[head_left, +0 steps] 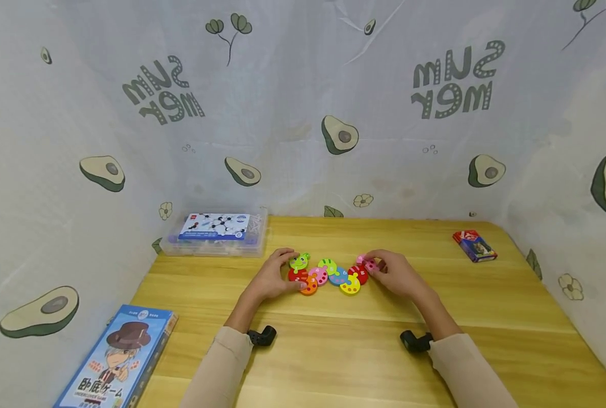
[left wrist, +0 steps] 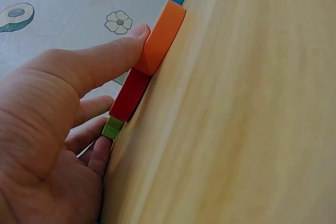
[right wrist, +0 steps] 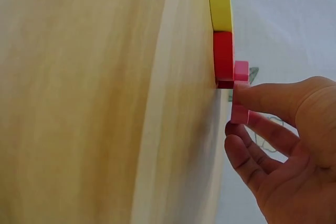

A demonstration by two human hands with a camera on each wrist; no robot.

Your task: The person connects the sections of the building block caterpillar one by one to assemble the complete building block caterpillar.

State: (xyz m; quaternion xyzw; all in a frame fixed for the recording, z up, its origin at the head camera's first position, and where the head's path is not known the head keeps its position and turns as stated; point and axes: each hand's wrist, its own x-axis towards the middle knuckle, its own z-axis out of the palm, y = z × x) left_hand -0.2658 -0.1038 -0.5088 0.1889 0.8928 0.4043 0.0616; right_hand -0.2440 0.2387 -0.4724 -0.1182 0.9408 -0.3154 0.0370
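A caterpillar puzzle of colourful, numbered wooden pieces lies in a wavy row on the table. Its green smiling head (head_left: 299,262) is at the left end. My left hand (head_left: 272,277) holds that end, with the thumb against the orange piece (left wrist: 164,35) and fingers by the head. The red piece (left wrist: 131,93) lies between them. At the other end, my right hand (head_left: 397,275) pinches a pink piece (right wrist: 240,115) between thumb and fingers. It is raised above the table, overlapping the edge of the red piece (right wrist: 223,56); whether they touch I cannot tell.
A clear plastic case (head_left: 257,241) with a blue-and-white label stands at the back left of the wooden table (head_left: 333,362). A blue game box (head_left: 122,357) lies at the front left. One small card box (head_left: 474,246) is at the back right. Printed curtains (head_left: 293,113) enclose the table.
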